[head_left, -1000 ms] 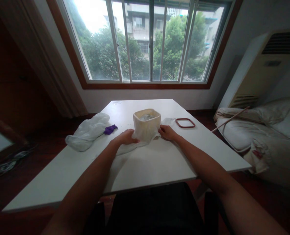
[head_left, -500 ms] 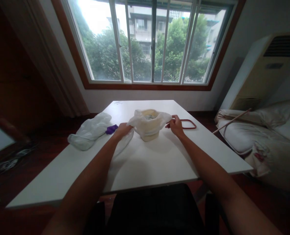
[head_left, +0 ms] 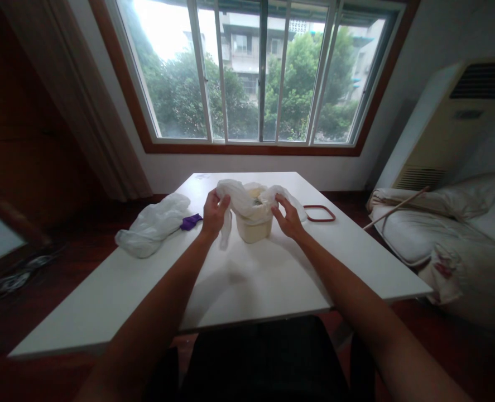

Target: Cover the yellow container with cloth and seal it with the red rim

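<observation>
A cream bin (head_left: pixel 254 230) stands upright on the white table, with a translucent white plastic bag (head_left: pixel 239 199) gathered over its rim. At the bag's left side, my left hand (head_left: pixel 214 213) pinches the plastic between thumb and fingers. My right hand (head_left: pixel 288 216) grips the bag's right side near the rim. Loose plastic hangs down beside my left hand and spreads out behind my right hand. Something greyish shows inside the bin's opening, too small to make out.
Another crumpled white bag (head_left: pixel 153 226) lies on the table (head_left: pixel 117 301) at the left, beside a purple item (head_left: pixel 191 222). A reddish-brown rounded frame (head_left: pixel 320 219) lies at the right. A covered sofa (head_left: pixel 460 223) stands beyond the right edge.
Both hands have lifted the bag's edges and moved inward around the rim. More of the bin's front wall now shows below the plastic.
</observation>
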Available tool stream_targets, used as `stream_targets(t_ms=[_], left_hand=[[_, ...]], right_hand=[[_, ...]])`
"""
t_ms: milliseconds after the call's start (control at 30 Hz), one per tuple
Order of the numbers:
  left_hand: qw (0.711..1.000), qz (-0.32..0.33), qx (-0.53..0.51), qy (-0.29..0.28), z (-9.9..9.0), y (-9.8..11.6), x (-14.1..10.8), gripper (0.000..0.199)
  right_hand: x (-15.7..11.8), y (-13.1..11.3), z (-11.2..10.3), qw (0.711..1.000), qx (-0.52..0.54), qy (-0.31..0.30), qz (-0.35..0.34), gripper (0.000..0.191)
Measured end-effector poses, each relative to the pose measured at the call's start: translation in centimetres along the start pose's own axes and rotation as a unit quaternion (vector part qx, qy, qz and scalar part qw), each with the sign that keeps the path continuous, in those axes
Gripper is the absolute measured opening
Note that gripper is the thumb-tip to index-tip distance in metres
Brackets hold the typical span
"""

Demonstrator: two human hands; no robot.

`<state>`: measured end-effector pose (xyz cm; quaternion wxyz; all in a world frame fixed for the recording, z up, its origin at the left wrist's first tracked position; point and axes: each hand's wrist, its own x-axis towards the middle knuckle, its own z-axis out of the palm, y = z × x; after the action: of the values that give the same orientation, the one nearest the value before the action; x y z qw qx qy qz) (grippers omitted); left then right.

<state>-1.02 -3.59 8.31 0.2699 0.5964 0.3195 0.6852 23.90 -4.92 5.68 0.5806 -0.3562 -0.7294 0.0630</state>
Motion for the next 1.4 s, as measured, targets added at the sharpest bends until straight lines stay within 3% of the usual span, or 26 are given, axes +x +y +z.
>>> stream_targets(t_ms=[100, 267, 467, 567, 667, 800, 900, 1033, 1133, 1233, 1400], left_hand=[[0.987, 0.082, 0.131, -0.044, 0.6, 0.7, -0.9, 0.059], [0.933, 0.223, 0.252, -0.127, 1.8, 2.4, -2.5, 0.065], [0.879, 0.265, 0.307, -0.252, 3.0, 3.9, -4.2, 0.039], [0.869, 0.276, 0.286, -0.293, 3.2, 4.3, -4.7, 0.030], [0.890, 0.268, 0.247, -0.274, 3.2, 4.4, -4.7, 0.027], [0.948, 0.225, 0.192, -0.116, 2.5, 3.2, -3.8, 0.031], [0.976, 0.130, 0.172, -0.039, 1.8, 0.9, -2.8, 0.052], [0.989, -0.011, 0.131, -0.075, 1.2, -2.6, -2.3, 0.099], [0.988, -0.051, 0.091, -0.118, 1.5, -4.3, -2.6, 0.126], [0.988, -0.060, 0.059, -0.132, 2.3, -5.1, -3.0, 0.139], [0.991, -0.066, 0.062, -0.096, 3.2, -5.6, -3.0, 0.147]], right_hand=[[-0.1, -0.4, 0.2, 0.999, -0.024, 0.000, -0.028, 0.041], [0.0, -1.5, -0.1, 0.994, -0.056, 0.010, -0.090, 0.039], [-0.3, -3.5, -0.3, 0.988, -0.068, 0.007, -0.135, 0.062], [-0.4, -3.7, -0.2, 0.987, -0.053, -0.022, -0.149, 0.058], [-0.2, -3.3, -0.3, 0.992, -0.053, -0.012, -0.118, 0.042], [0.0, -2.3, -0.7, 0.996, -0.049, 0.040, -0.062, 0.025], [0.2, -1.5, -0.9, 0.997, -0.023, 0.068, -0.021, 0.016], [0.2, -0.9, -0.7, 0.996, 0.001, 0.077, 0.041, 0.017], [0.1, -0.9, -0.6, 0.995, 0.008, 0.073, 0.066, 0.021], [0.1, -0.8, -0.5, 0.994, 0.027, 0.073, 0.074, 0.021], [0.1, -0.5, -0.3, 0.993, 0.061, 0.063, 0.076, 0.018]])
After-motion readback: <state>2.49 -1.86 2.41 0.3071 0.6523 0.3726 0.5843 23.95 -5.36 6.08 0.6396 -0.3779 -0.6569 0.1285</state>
